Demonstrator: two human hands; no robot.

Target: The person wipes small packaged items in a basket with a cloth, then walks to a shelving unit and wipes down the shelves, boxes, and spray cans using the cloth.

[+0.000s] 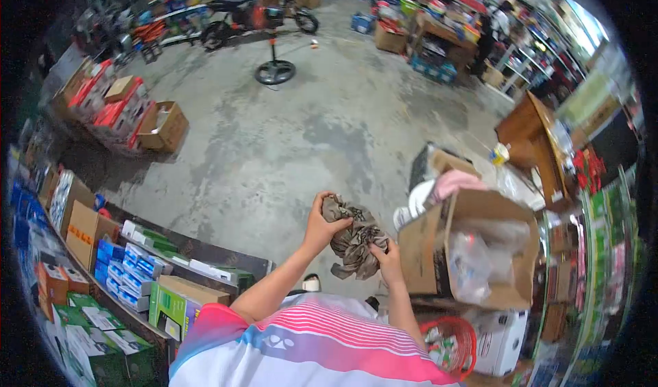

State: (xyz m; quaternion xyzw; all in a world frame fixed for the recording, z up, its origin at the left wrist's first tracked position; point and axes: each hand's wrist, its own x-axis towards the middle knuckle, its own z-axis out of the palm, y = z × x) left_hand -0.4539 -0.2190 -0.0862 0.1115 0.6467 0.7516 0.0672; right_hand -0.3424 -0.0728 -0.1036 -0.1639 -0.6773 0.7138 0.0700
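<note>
A crumpled grey-brown cloth [356, 240] is bunched up in front of my body, held in the air between both hands. My left hand [325, 222] grips its upper left side, with the thumb across the folds. On the lower right side, my right hand [388, 258] pinches the fabric between thumb and fingers. Some folds hang loose below. Just right of my right hand stands an open cardboard box [425, 250] with clear plastic bags [473, 264] inside.
A low shelf of small boxes [130, 270] runs along my left. A red basket [449, 346] and a white box [504, 342] sit at my lower right. Ahead on the concrete floor are a round-based stand [275, 72], a motorbike [253, 14] and cartons [163, 125]. A person [495, 31] stands far right.
</note>
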